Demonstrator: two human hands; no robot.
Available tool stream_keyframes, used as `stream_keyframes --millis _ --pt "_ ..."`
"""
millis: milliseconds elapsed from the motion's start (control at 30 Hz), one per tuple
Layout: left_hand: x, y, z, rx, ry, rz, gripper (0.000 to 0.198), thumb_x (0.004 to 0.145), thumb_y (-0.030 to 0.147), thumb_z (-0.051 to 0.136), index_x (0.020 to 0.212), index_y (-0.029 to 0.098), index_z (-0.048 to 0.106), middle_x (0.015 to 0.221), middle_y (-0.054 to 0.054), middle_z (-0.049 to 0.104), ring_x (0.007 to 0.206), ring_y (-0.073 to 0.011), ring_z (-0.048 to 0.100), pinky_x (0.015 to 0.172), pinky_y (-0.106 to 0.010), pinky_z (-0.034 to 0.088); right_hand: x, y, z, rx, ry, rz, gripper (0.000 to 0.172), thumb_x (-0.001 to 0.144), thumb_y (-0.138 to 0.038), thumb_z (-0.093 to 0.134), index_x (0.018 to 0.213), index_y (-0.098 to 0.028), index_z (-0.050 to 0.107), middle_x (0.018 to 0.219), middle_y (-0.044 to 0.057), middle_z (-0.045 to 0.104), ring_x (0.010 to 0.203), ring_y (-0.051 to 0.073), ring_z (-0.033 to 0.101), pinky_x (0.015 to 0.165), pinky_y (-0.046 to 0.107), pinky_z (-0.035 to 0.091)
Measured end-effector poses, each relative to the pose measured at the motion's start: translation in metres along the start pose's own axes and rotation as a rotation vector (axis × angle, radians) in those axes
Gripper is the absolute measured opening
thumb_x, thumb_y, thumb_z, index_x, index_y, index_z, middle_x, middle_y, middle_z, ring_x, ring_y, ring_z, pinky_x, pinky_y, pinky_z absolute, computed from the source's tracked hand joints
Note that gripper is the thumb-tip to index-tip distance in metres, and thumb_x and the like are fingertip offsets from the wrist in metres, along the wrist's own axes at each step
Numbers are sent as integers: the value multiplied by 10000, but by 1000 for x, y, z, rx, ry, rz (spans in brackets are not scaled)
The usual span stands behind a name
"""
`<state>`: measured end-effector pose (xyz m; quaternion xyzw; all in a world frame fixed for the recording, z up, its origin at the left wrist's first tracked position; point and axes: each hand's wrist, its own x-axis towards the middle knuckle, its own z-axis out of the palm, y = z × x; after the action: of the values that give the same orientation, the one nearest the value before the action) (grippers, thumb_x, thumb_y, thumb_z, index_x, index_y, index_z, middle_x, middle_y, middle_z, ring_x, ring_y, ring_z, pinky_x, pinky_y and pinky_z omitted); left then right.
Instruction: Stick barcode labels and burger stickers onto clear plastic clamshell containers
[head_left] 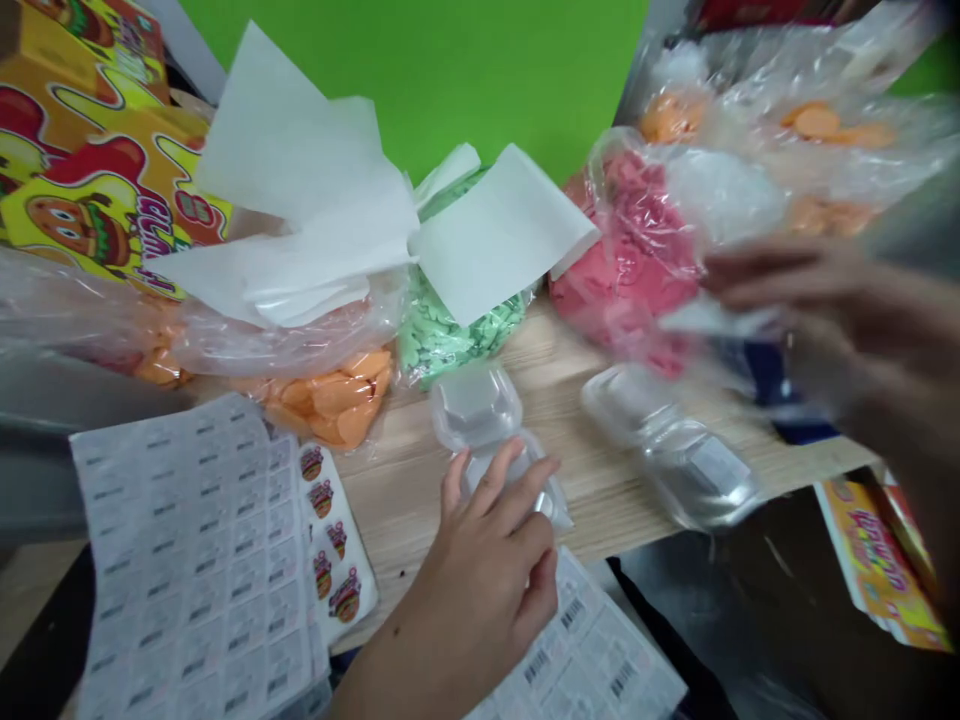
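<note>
Clear plastic clamshell gripped by the left hand (right hand too blurred to tell).

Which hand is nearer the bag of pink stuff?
Right: the right hand is beside the pink-filled plastic bag; the left hand is farther off, on a clear plastic container.

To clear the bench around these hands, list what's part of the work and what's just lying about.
Part of the work:
left hand gripping a clear plastic tray
right hand, blurred, at a white paper slip

Just lying about:
second plastic tray
sticker sheet
bag of green pieces
bag of orange pieces
bag of red pieces
yellow box
</note>
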<state>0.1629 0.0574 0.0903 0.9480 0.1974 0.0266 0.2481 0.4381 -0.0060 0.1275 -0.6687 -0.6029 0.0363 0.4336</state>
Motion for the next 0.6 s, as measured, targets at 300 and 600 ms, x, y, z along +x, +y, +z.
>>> stream_keyframes --millis 300,600 --pt "-3 -2 -3 -131 56 0 152 884 153 438 776 232 510 1386 -16 509 1399 -252 240 1102 -619 169 -92 82 -25 5 -582 248 362 901 -297 505 1230 -438 561 1323 48 568 1228 198 508 984 297 418" --pt "-17 4 -10 -204 258 13 155 884 71 432 881 206 507 1263 -88 583 1324 -240 384 1130 -570 114 -76 49 -37 -31 -394 236 269 908 -315 499 1116 -337 668 1226 92 627 1103 202 612 875 319 486"
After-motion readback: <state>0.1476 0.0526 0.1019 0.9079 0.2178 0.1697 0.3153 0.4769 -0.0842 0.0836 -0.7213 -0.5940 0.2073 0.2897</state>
